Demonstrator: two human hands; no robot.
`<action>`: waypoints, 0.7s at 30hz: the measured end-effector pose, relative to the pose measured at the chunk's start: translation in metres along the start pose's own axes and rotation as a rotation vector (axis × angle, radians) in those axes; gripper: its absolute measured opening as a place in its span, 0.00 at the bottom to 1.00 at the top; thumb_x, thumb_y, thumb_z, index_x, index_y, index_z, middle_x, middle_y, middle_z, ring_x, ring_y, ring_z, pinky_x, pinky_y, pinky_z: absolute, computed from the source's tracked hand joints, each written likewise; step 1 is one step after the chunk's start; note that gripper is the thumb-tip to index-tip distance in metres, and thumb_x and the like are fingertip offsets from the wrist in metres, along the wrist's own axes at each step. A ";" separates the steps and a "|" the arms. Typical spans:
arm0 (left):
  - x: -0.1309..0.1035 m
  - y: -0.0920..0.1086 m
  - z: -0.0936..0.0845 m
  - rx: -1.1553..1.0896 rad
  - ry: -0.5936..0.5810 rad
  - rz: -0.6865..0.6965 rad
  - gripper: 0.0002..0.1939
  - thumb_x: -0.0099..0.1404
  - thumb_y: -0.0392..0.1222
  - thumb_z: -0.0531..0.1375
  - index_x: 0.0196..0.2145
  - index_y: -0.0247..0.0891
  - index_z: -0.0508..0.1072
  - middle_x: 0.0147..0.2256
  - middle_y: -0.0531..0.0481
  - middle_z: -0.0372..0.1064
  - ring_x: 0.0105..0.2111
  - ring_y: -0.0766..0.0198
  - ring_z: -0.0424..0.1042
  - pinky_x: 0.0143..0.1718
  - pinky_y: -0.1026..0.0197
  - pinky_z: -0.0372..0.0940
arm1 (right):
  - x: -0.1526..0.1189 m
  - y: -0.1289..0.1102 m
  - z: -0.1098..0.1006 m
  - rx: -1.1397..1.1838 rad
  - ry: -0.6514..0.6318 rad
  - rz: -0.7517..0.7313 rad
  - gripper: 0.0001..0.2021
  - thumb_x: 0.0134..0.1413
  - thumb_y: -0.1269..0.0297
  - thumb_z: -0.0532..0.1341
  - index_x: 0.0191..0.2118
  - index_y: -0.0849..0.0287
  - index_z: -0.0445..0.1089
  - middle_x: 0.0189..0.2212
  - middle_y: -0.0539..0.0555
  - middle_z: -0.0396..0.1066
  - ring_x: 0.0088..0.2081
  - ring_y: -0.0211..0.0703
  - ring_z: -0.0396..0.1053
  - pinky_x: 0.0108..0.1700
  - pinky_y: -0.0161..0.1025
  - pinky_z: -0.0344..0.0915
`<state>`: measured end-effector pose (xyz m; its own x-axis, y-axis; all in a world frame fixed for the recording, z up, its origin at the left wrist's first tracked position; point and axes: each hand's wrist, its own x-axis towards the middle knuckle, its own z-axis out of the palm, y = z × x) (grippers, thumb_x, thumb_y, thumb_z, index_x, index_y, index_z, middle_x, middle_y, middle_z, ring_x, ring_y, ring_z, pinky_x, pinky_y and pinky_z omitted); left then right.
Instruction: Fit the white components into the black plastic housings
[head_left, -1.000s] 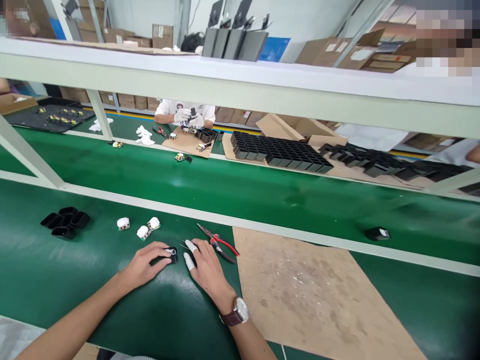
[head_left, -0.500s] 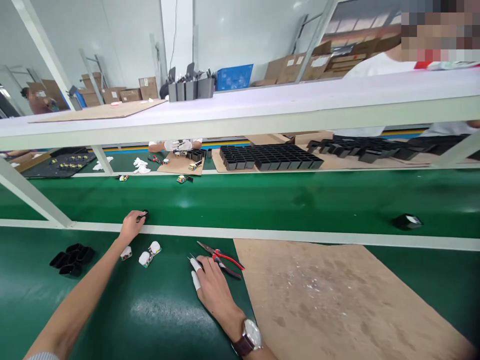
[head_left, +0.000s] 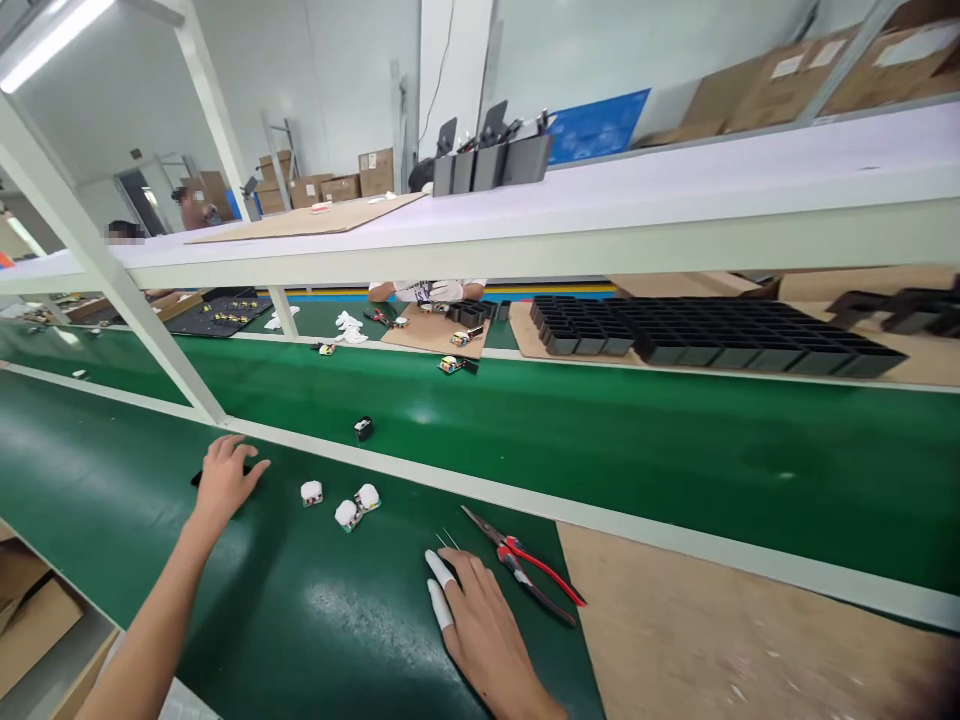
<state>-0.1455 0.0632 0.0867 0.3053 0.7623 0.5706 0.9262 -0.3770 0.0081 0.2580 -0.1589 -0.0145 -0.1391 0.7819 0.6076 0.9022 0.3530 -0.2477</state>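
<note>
My left hand (head_left: 229, 475) reaches over the left part of the green bench, fingers spread. Beneath it is something black (head_left: 197, 479), mostly hidden; whether the fingers touch it I cannot tell. My right hand (head_left: 484, 630) rests low on the bench, with white covers on two fingertips. Two thin metal tips, seemingly of tweezers (head_left: 448, 540), stick out past its curled fingers. Right beside it lie red-and-black long-nose pliers (head_left: 517, 560). Between my hands sit small circuit boards with white tops (head_left: 347, 515), one (head_left: 311, 492) a little apart. A small black case (head_left: 363, 428) stands on the green belt.
A pale rail (head_left: 420, 475) and a slanting post (head_left: 157, 325) border the belt. Brown cardboard (head_left: 675, 600) covers the bench at right. Across the belt are rows of black cases (head_left: 697, 330) and a co-worker's gloved hands (head_left: 448, 290). A white shelf (head_left: 637, 210) runs overhead.
My left hand has let go of the black case on the belt and drawn back to the bench at left. The view has turned left. My right hand stays beside the pliers.
</note>
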 end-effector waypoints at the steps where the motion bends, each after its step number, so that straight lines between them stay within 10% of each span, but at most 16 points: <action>1: -0.010 -0.014 -0.006 0.065 -0.017 -0.017 0.18 0.69 0.55 0.63 0.38 0.36 0.80 0.53 0.31 0.73 0.60 0.32 0.66 0.56 0.33 0.67 | 0.003 -0.001 0.000 0.002 0.000 -0.001 0.19 0.67 0.76 0.53 0.59 0.58 0.70 0.53 0.63 0.72 0.52 0.57 0.71 0.49 0.53 0.74; 7: -0.040 -0.034 -0.009 0.066 -0.086 0.046 0.15 0.70 0.50 0.61 0.32 0.37 0.80 0.56 0.30 0.72 0.63 0.25 0.62 0.51 0.27 0.67 | 0.057 -0.022 0.009 0.003 -0.128 -0.054 0.22 0.65 0.78 0.54 0.63 0.63 0.68 0.59 0.66 0.70 0.59 0.59 0.68 0.58 0.56 0.71; 14: -0.025 0.084 -0.025 -0.600 -0.207 0.182 0.13 0.73 0.49 0.61 0.32 0.41 0.74 0.58 0.41 0.73 0.55 0.50 0.76 0.54 0.49 0.73 | 0.121 -0.035 0.043 0.064 -0.366 -0.076 0.26 0.54 0.82 0.60 0.59 0.63 0.72 0.67 0.65 0.64 0.67 0.59 0.62 0.64 0.55 0.66; 21: -0.054 0.156 -0.026 -0.824 -0.520 0.389 0.06 0.73 0.45 0.63 0.43 0.43 0.71 0.60 0.42 0.70 0.58 0.52 0.74 0.58 0.51 0.71 | 0.057 -0.024 0.011 0.021 -0.326 -0.003 0.30 0.54 0.86 0.55 0.63 0.66 0.68 0.63 0.67 0.69 0.61 0.57 0.68 0.63 0.56 0.68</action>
<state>-0.0233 -0.0504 0.0789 0.7881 0.5699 0.2325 0.3656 -0.7373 0.5680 0.2245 -0.1176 0.0178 -0.2685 0.9029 0.3357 0.8932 0.3638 -0.2642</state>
